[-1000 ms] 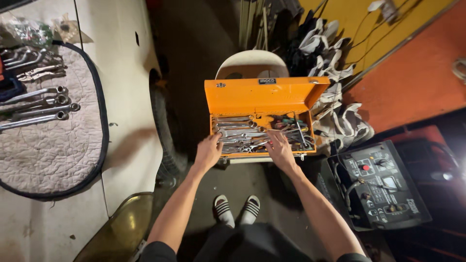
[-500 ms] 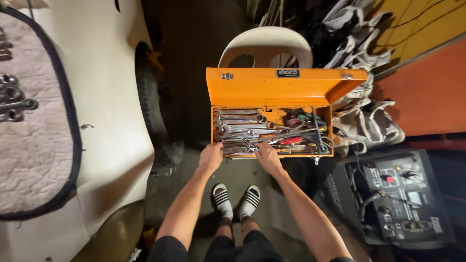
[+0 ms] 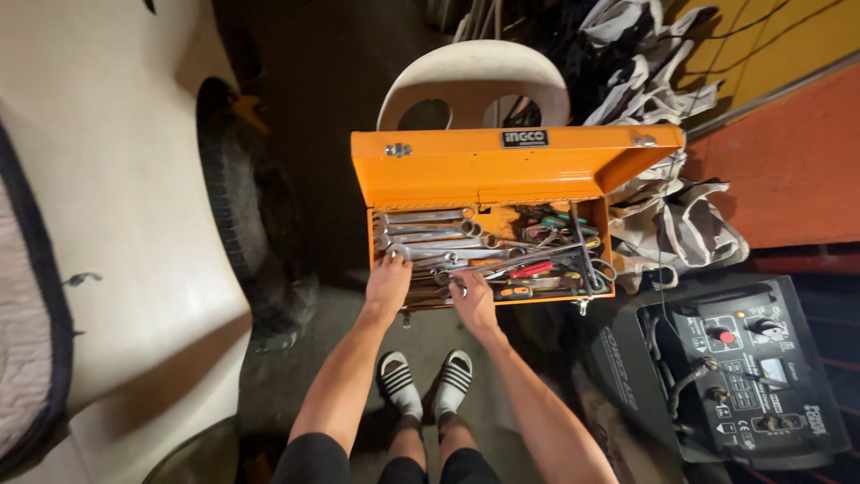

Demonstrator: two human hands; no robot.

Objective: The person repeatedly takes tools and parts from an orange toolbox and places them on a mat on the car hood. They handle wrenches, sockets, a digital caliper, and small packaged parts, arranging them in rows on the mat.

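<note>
An orange metal toolbox stands with its lid raised on a white plastic chair. Inside lie several steel wrenches at the left and screwdrivers with coloured handles at the right. My left hand rests at the box's front left edge, fingers among the wrenches. My right hand reaches in at the front middle, fingertips touching a wrench; whether it grips one is unclear. My feet in striped slides stand below the box.
A white car body with a tyre fills the left side. A dark welding machine with cables sits on the floor at the right. Cloth bags are heaped behind the toolbox, against an orange and yellow wall.
The view has moved closer to the toolbox and away from the mat with wrenches on the car. Both hands have shifted left along the box's front edge.
</note>
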